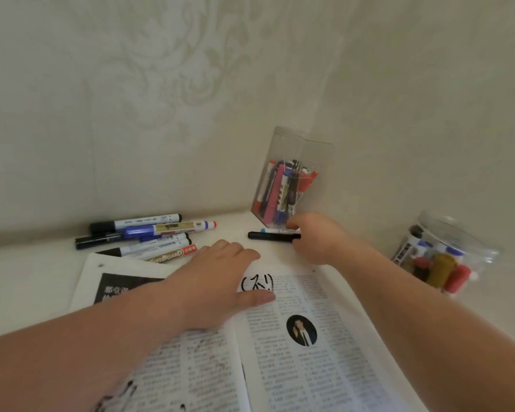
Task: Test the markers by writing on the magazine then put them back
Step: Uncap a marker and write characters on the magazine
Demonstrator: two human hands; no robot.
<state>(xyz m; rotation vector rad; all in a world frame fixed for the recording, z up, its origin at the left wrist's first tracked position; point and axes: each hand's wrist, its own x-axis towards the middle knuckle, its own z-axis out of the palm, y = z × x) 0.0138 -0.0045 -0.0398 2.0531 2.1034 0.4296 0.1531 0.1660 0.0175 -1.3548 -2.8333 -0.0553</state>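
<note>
Head view: your right hand [315,237] has its fingers curled round the end of a black marker [272,235], which lies on the table [27,272] just in front of the clear box [298,150]. A white marker [275,230] lies touching it, but your hand hides whether that one is in your grip too. Your left hand [220,278] is flat, fingers straight, pressing on the open magazine [309,367] right beside the black scribbles [256,283]. The magazine's near edge is cut off. The box stands in the corner, stuffed with pens too blurred to sort. A pile of markers [143,236] lies by the wall on the left, and a jar [446,254] with more sits on the right. The table is white, and the wallpaper [161,84] is pale and patterned.
</note>
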